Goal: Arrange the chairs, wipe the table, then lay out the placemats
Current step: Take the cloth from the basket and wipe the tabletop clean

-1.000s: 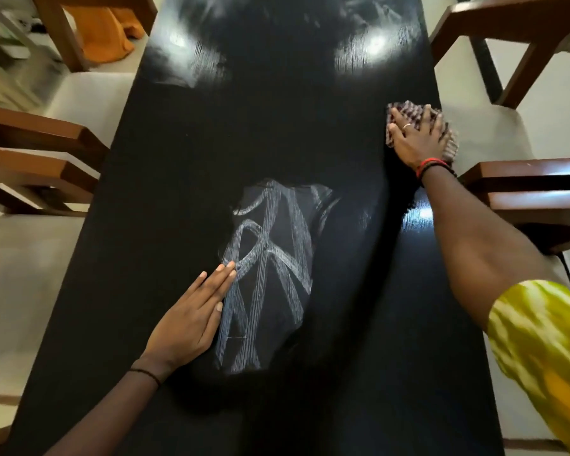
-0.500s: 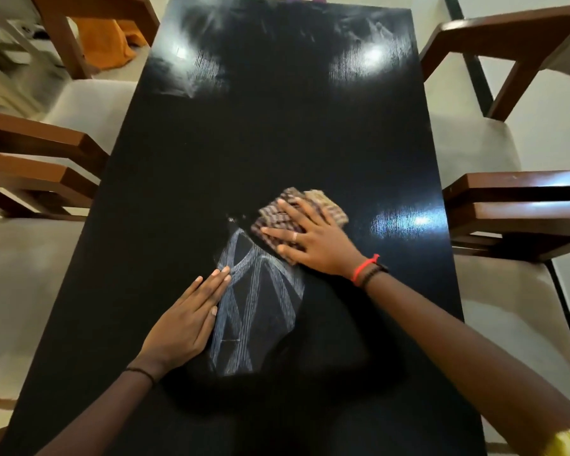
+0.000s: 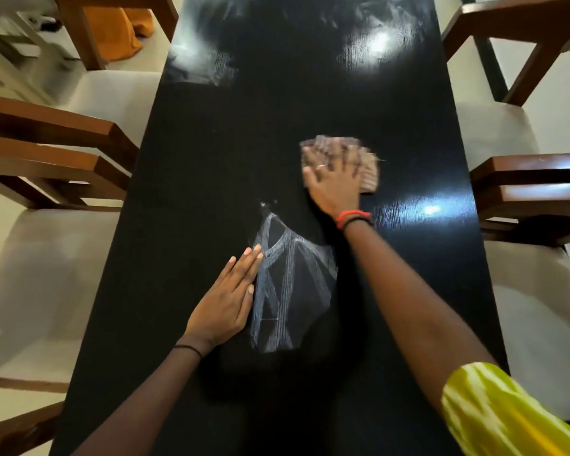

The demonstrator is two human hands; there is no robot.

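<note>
Nearest me, at the near right, I see a yellow patterned sleeve (image 3: 494, 419) on the right arm. The left hand (image 3: 226, 301) lies flat on the black table (image 3: 211, 153), fingers straight and pressed together, fingertips at the left edge of a pale criss-cross sheen (image 3: 293, 284) on the top. Farther out and to the right, the right hand (image 3: 334, 189), blurred, presses a brownish checked cloth (image 3: 369, 174) onto the table with fingers spread flat over it. I make out red and black wristbands (image 3: 354, 218) on that wrist. The cloth sits right of the table's middle, apart from its right edge. Wooden left chairs (image 3: 46, 166) and right chairs (image 3: 533, 179) with pale seats line the long sides. At the far left, an orange fabric (image 3: 119, 28) sits beside a chair leg.
</note>
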